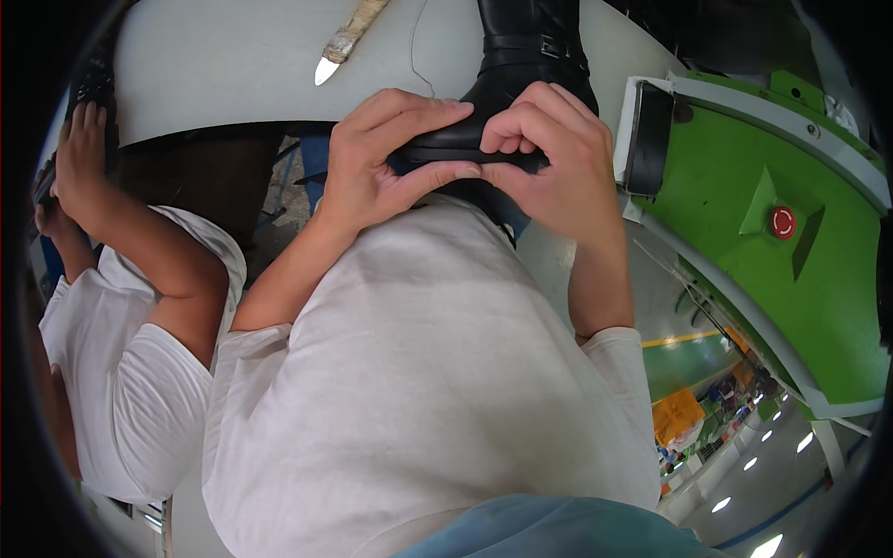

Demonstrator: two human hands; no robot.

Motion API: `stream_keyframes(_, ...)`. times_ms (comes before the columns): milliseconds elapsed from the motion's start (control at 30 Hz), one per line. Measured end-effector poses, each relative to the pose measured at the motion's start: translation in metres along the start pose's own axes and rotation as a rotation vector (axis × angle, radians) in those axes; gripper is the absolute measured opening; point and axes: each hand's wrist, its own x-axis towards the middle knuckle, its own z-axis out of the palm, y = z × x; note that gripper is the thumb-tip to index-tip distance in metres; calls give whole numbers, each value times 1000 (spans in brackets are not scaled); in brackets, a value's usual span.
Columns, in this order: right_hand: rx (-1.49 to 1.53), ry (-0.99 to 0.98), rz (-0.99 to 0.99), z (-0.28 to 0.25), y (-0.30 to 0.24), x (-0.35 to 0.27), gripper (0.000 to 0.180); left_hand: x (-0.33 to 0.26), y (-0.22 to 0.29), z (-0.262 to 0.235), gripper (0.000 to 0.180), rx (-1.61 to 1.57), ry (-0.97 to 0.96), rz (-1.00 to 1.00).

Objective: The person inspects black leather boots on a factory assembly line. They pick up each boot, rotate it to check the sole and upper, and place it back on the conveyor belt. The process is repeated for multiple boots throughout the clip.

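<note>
A black ankle-strapped boot (535,46) with a small metal buckle stands on the white table, its toe end toward me. My left hand (372,163) grips the front of the boot from the left, forefinger along the upper and thumb beneath the sole edge. From the right, my right hand (563,163) closes on the same end with its fingers curled over and its thumb below. Both thumb tips meet under the sole edge. The fingers hide part of the toe.
On the white table (233,65) lies a knife (349,42) with a wrapped handle and a pale blade, near a thin loose thread (414,56). A co-worker's arm (158,242) is at left, hands at another black item. A green machine (726,195) with a red button (782,222) stands at right.
</note>
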Motion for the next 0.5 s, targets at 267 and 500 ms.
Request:
stream_keyframes(267,-222,235,-138,24,2,-31,44,-8,-10,-10,59,-114,-69,-59)
stream_keyframes(500,-283,406,-174,29,17,-52,46,2,0,-7,62,9,-68,89)
